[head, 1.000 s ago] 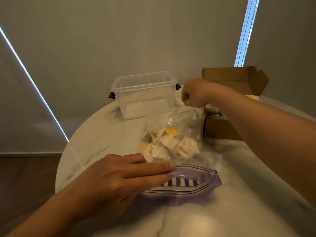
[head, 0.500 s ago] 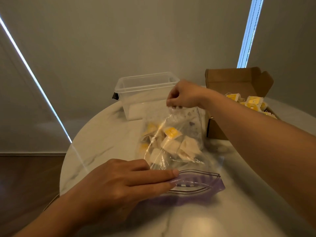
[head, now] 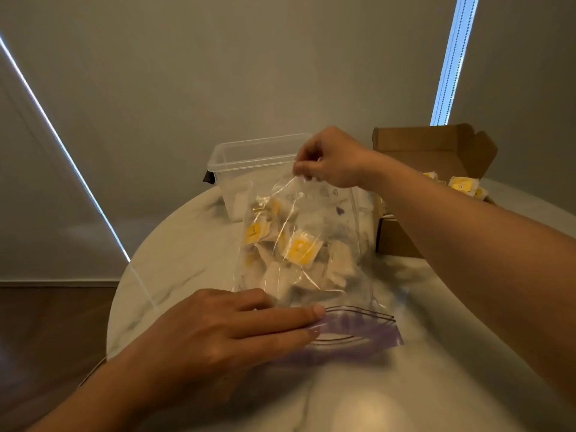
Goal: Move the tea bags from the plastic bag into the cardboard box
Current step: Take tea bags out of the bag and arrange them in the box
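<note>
A clear plastic bag [head: 339, 226] with a purple zip mouth [head: 358, 330] stands tilted on the table, its mouth toward me. Several yellow-and-white tea bags [head: 300, 249] lie inside it. My right hand [head: 333, 157] pinches the bag's far bottom edge and holds it lifted. My left hand [head: 224, 332] lies with straight fingers on the left side of the zip mouth. The open cardboard box [head: 436, 148] stands at the right rear, behind my right forearm, with several tea bags [head: 461, 185] in it.
An empty clear plastic tub [head: 249, 163] with black clips stands behind the bag. The round marble table [head: 174, 260] ends close on the left, where the wooden floor shows. Grey blinds fill the background.
My right hand took hold of the bag's far end and raised it, so the tea bags slid toward the mouth. My left hand stayed on the zip mouth.
</note>
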A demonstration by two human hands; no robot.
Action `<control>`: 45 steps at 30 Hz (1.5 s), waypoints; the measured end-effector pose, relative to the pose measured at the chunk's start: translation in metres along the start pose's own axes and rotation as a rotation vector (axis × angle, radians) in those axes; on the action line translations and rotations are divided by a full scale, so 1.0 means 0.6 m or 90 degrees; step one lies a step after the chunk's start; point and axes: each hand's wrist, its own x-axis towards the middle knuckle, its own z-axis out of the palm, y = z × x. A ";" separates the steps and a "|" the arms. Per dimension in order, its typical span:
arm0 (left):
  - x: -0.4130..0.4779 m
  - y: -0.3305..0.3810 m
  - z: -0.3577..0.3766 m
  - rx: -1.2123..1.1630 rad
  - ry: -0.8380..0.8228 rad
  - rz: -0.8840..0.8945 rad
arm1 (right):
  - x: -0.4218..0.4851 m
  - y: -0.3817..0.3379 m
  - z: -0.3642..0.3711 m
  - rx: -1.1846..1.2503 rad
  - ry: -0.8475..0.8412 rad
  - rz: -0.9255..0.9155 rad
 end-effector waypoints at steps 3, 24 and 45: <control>0.001 0.000 -0.001 0.004 -0.011 -0.003 | -0.001 0.001 0.010 -0.045 -0.089 0.003; -0.006 -0.003 -0.002 0.023 0.017 -0.013 | -0.006 0.001 0.006 0.015 0.061 -0.074; 0.132 -0.034 0.023 -0.100 -0.002 -0.304 | -0.196 0.014 -0.070 -0.035 0.203 0.015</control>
